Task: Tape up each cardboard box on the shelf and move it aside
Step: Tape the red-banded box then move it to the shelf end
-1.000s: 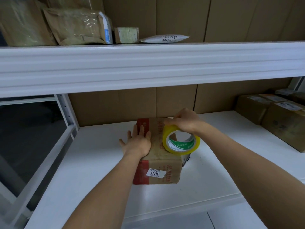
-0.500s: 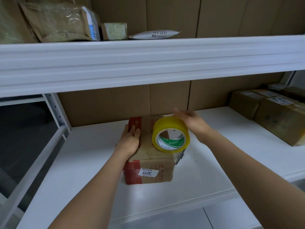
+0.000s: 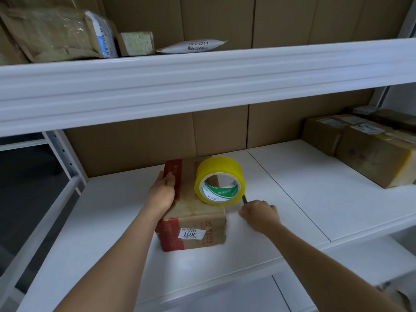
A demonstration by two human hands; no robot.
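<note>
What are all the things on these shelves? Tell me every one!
cardboard box: one, brown with red bands and a white 3011 label, middle of the lower shelf.
tape roll: one, yellow with a green and white core, standing on edge on top of the box.
taped boxes: at least three, brown, far right of the lower shelf.
padded parcel: one, brown, upper shelf at left.
small packet: one, pale green, upper shelf.
flat pouch: one, white, upper shelf.
shelf: white, two levels shown.
left hand: pressed against the box's left side.
right hand: closed around a thin dark tool beside the box.
</note>
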